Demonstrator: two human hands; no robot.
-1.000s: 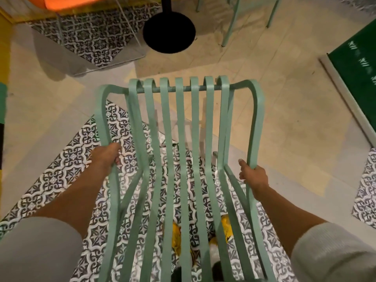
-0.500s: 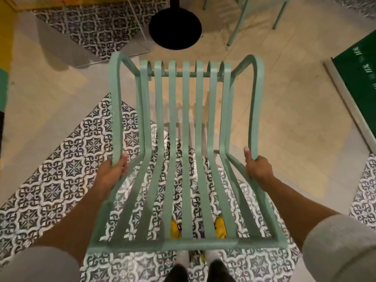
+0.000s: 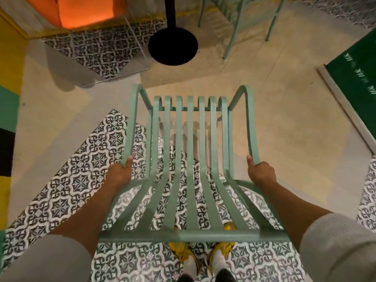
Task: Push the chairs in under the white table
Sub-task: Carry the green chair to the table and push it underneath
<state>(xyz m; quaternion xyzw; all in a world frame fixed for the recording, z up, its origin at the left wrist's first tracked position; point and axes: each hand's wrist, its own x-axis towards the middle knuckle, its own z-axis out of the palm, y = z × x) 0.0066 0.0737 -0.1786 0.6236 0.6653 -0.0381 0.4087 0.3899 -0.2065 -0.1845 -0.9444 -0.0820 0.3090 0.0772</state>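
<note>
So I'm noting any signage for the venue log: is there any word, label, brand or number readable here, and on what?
None can be read.
Green panel at the right edge: white marks, too blurred and cut off to read.
Green chair, held by the left hand and right hand: no label or brand visible.
Black table base and patterned floor tiles: only ornament, no text.

The slatted chair (image 3: pixel 192 159) looks like painted metal, sage green with a slightly grainy matt coat. The floor (image 3: pixel 284 129) is finished in smooth, dull beige stone or concrete, with glossier patterned tile (image 3: pixel 67 180) set in. The round table base (image 3: pixel 173 47) is done in flat matt black. Soft grey knit is seen on the sleeves (image 3: pixel 335 251).
</note>
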